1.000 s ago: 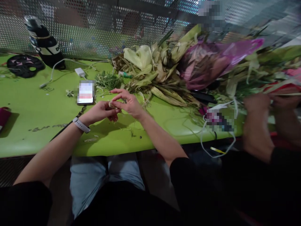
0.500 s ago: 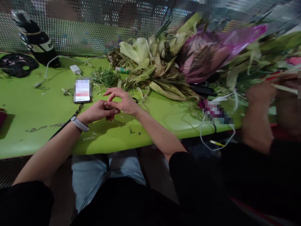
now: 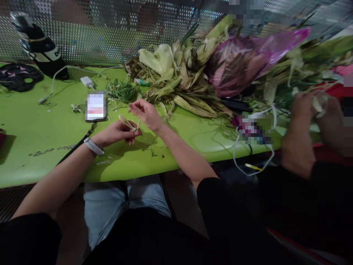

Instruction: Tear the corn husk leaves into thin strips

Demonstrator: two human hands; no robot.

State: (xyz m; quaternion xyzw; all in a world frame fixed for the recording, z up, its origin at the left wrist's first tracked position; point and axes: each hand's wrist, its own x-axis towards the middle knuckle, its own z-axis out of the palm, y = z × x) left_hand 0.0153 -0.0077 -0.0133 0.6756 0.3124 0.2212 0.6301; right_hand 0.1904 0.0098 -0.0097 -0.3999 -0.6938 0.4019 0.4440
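My left hand (image 3: 123, 131) is closed above the green tabletop and pinches a small piece of pale corn husk (image 3: 127, 123), whose thin strips stick up past the fingers. My right hand (image 3: 147, 113) is raised just behind and to the right of it, apart from the husk piece. Its thumb and fingertips are pinched together; I cannot make out anything between them. Beyond the hands lies a heap of dry corn husks (image 3: 165, 79), with a tangle of thin green strands (image 3: 121, 90) at its left end. A lit phone (image 3: 95, 106) lies left of my hands.
A dark bottle (image 3: 41, 49) and a black openwork disc (image 3: 20, 76) stand far left, near a white charger (image 3: 87, 81). A pink plastic bag (image 3: 234, 70) rests among the husks. At right, a co-worker's hands (image 3: 303, 108) handle pale strips. A white cable loop (image 3: 237, 158) hangs over the table edge.
My right hand has lifted away from my left hand, up and to the right. The husk piece in my left hand now shows. The co-worker's hands have shifted and now show a pale strip.
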